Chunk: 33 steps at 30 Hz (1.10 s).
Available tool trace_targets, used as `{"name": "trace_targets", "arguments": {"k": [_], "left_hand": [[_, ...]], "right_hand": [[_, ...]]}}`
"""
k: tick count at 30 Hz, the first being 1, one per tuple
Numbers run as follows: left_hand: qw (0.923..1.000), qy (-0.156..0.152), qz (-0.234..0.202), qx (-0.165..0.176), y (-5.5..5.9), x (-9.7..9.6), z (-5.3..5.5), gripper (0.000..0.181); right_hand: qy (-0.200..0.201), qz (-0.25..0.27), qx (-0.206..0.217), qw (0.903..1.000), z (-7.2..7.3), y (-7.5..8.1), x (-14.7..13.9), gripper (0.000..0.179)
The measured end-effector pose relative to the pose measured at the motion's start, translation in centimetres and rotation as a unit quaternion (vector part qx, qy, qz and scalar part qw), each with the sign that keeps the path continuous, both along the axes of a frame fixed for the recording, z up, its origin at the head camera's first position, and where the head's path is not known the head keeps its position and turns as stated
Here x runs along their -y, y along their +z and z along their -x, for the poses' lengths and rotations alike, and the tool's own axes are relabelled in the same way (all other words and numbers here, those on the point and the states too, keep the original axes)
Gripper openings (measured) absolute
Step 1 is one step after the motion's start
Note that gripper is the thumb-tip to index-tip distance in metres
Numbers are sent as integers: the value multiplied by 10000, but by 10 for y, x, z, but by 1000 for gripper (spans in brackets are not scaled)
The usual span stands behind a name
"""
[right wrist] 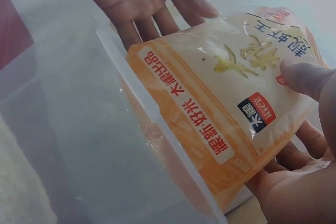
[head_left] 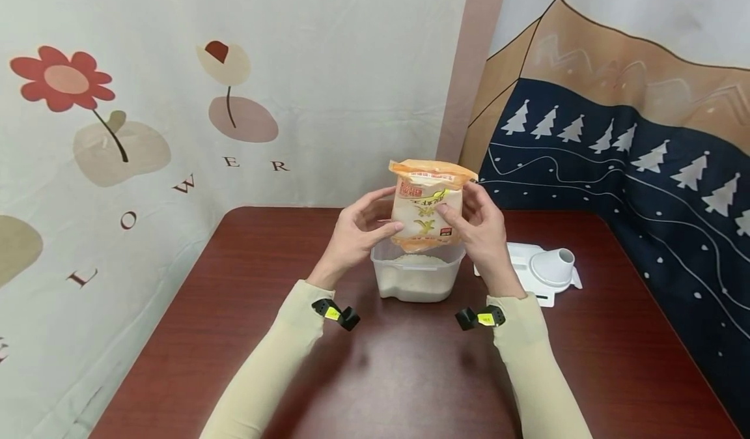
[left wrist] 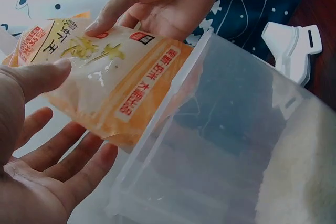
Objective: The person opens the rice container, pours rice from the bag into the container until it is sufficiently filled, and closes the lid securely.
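Both hands hold an orange-and-cream plastic rice bag (head_left: 426,208) over the far side of a clear plastic container (head_left: 417,283). My left hand (head_left: 357,230) has its thumb on the bag's printed front, with the fingers spread along the side and behind. On the other side, my right hand (head_left: 480,234) presses its thumb on the front, its fingers behind the bag. The bag's printing is upside down in the head view, and its lower end (left wrist: 149,90) overlaps the container's rim (left wrist: 170,95). White rice (head_left: 417,260) lies inside the container.
To the right of the container, a white plastic lid-like piece with a round spout (head_left: 553,267) lies on the dark red-brown table (head_left: 410,374). Behind the table hang a light flower-printed curtain (head_left: 351,87) and a navy tree-patterned one (head_left: 586,165).
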<state>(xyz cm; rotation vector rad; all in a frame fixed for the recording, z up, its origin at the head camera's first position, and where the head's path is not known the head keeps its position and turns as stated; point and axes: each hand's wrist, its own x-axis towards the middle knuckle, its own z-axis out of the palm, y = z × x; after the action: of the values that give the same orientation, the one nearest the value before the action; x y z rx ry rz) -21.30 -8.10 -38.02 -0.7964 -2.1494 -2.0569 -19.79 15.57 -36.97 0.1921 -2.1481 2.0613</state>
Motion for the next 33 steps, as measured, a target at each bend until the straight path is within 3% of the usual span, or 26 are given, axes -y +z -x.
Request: {"name": "trace_targets", "arguments": {"k": [9, 15, 25, 33], "left_hand": [[9987, 439, 18, 244, -4, -7, -1, 45], [9981, 594, -56, 159, -6, -9, 0, 42], [9942, 985, -250, 347, -7, -8, 3, 41], [9948, 799, -440, 452, -8, -4, 4, 45]], "right_hand": [[-75, 9, 116, 9999, 2, -8, 1, 60], [-23, -101, 247, 9996, 1, -10, -1, 63], [216, -648, 209, 9974, 1, -13, -9, 68], [330, -1198, 59, 9922, 2, -15, -14, 62]]}}
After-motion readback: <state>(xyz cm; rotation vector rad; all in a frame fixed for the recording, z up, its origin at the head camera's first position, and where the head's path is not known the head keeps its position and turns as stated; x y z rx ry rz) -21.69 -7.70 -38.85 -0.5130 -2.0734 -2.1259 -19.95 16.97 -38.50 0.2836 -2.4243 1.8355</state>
